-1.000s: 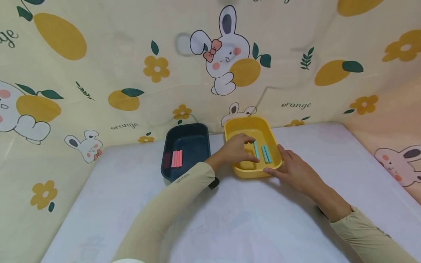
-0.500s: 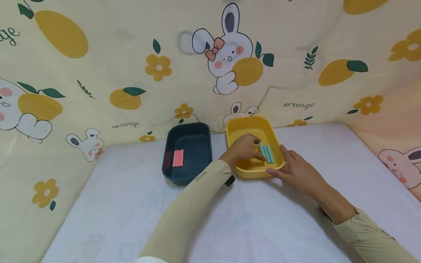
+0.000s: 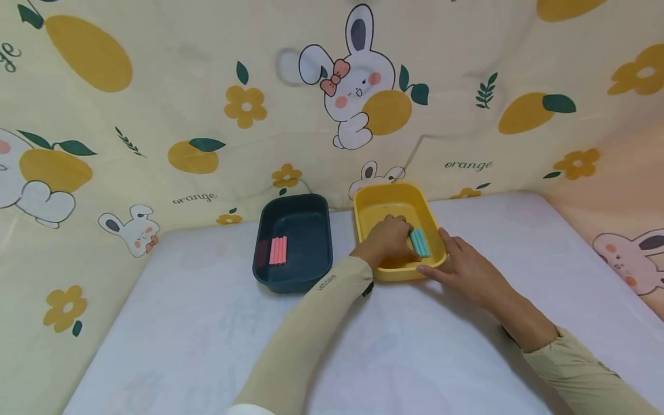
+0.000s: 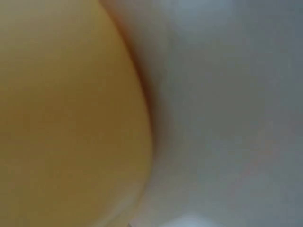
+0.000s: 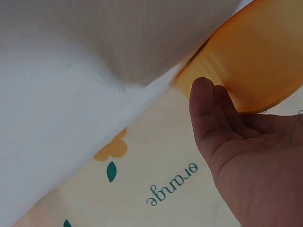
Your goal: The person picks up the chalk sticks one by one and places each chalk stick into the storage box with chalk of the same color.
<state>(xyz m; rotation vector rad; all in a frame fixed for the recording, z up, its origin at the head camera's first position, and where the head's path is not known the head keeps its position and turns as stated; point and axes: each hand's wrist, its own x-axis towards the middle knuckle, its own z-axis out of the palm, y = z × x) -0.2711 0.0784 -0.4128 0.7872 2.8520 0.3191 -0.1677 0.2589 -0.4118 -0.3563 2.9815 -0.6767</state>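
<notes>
In the head view my left hand (image 3: 388,241) reaches into the yellow tray (image 3: 386,275). Its thumb and fingers pinch a slim light blue stick, like chalk, by its two ends. This stick lies alongside other light blue sticks (image 3: 422,244) on the tray floor, partly hidden by the hand. My right hand (image 3: 469,271) spans the tray's near right corner, thumb at the front and fingers along the side. In the right wrist view, the fingers (image 5: 203,101) lie fairly straight against the tray's outer wall (image 5: 265,56). The left wrist view shows only blurred yellow wall (image 4: 71,123) and white surface.
A dark blue tray (image 3: 306,282) stands left of the yellow one, with several pink sticks (image 3: 278,251) lined up inside. Both trays sit near the back of the white-covered table (image 3: 207,334). A patterned cloth (image 3: 249,184) rises behind them.
My left hand has moved right inside the yellow tray, bringing its light blue stick up against the others. The right hand has stayed at the tray's corner.
</notes>
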